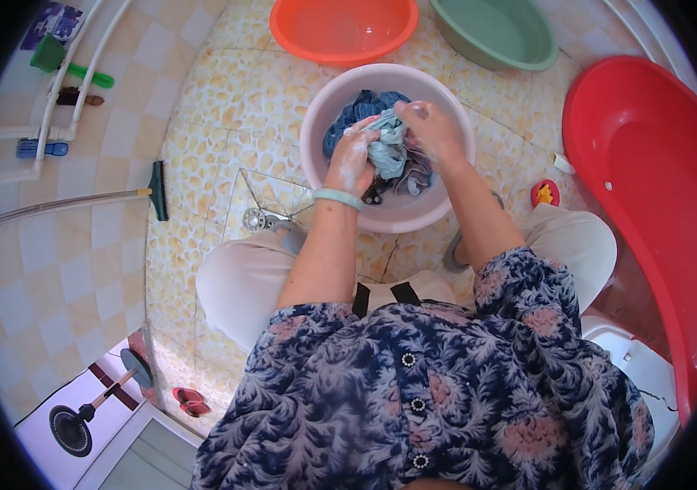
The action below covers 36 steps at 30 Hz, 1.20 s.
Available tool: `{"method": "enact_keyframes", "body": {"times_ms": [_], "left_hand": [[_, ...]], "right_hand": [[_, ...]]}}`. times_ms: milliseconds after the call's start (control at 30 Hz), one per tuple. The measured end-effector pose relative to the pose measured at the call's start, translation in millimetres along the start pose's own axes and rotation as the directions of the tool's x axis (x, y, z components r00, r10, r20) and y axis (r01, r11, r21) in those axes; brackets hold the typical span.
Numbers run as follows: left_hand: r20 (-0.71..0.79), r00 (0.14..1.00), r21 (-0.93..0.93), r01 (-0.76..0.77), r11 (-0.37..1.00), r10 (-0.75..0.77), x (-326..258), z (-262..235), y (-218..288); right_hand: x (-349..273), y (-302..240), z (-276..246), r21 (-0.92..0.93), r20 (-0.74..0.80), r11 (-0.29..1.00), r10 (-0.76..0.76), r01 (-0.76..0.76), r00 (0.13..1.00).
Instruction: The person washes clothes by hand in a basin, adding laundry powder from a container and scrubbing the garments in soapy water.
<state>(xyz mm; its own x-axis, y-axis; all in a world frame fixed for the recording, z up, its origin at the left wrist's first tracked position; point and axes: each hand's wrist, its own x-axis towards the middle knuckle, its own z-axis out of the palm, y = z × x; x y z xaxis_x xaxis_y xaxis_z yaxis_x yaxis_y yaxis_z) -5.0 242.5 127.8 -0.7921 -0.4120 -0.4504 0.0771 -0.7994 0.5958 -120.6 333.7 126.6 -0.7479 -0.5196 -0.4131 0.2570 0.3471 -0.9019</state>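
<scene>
Both my hands are over a pale pink basin (pixel 316 175) on the floor between my knees. A light blue-green cloth (pixel 389 151) is bunched between them. My left hand (pixel 354 155), wet with suds and with a pale bangle at the wrist, is closed on the cloth's left side. My right hand (pixel 432 131) grips its upper right part, fingers bent in. Beneath, dark blue clothes (pixel 357 112) and a greyish-purple garment (pixel 416 173) lie in the basin. The lower part of the blue-green cloth hangs down onto them.
An orange basin (pixel 344 33) and a green basin (pixel 504 37) stand beyond. A red tub (pixel 651 163) leans along the right. Left are a floor squeegee (pixel 158 192), brushes on wall pipes and a floor drain (pixel 254 219). A red slipper (pixel 545 193) lies by my right knee.
</scene>
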Motion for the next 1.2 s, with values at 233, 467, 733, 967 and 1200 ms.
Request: {"method": "enact_keyframes", "body": {"times_ms": [233,467,733,967,1200], "left_hand": [[-0.116,0.978,0.496,-0.093,0.864,0.172,1.3,-3.0,-6.9],[0.01,0.729,0.95,-0.221,0.222,0.684,-0.8,6.1,-10.5],[-0.32,0.882,0.421,-0.195,0.886,0.346,19.5,-20.5,2.0],[-0.023,0.987,0.424,-0.135,0.896,0.16,-2.5,12.7,12.6],[0.02,0.966,0.456,-0.238,0.858,0.257,7.7,0.1,2.6]], "right_hand": [[2.1,5.2,2.1,0.495,-0.121,0.866,-0.006,0.066,0.993],[-16.1,-40.3,-15.7,0.69,0.174,0.724,-0.153,-0.01,0.973],[-36.1,-78.6,0.0,0.661,0.116,0.747,-0.193,0.07,0.974],[-24.5,-96.2,-10.0,0.531,0.244,0.846,-0.207,0.048,0.948],[-25.6,-107.3,-13.4,0.652,0.363,0.756,-0.248,-0.054,0.898]]}}
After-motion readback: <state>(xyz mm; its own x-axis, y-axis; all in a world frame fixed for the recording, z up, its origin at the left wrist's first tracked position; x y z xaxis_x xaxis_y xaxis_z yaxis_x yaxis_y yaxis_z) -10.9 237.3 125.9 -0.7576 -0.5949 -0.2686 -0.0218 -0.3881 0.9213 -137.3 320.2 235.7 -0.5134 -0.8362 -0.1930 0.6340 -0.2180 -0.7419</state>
